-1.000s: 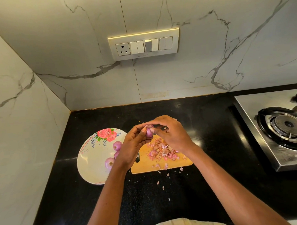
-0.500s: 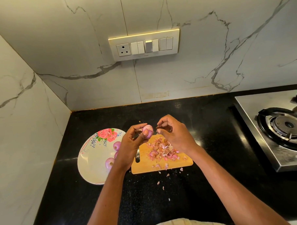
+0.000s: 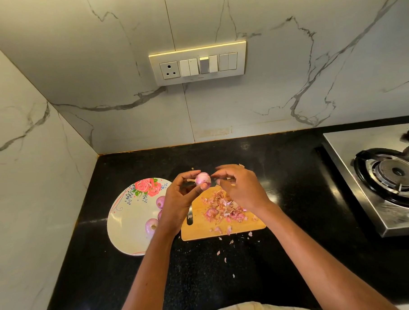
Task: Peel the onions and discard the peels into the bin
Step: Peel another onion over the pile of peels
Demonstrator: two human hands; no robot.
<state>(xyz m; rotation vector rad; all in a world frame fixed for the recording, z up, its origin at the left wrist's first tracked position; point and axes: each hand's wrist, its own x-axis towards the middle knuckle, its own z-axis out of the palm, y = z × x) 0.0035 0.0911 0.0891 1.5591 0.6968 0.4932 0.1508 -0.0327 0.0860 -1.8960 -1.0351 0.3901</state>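
Observation:
My left hand pinches a small pink onion between thumb and fingertips, above the far left corner of the wooden cutting board. My right hand hovers just right of the onion with curled fingers; small bits of peel cling to its fingertips. A heap of pink onion peels lies on the board. Peeled onions lie on a white floral plate to the left, one partly hidden by my left wrist. No bin is in view.
Loose peel scraps are scattered on the black counter in front of the board. A steel gas stove sits at the right. Marble walls close the left and back, with a switch panel on the back wall.
My hands have drawn apart: the right hand pulled away from the onion to the right with peel bits. The left hand turned the onion, now fully visible.

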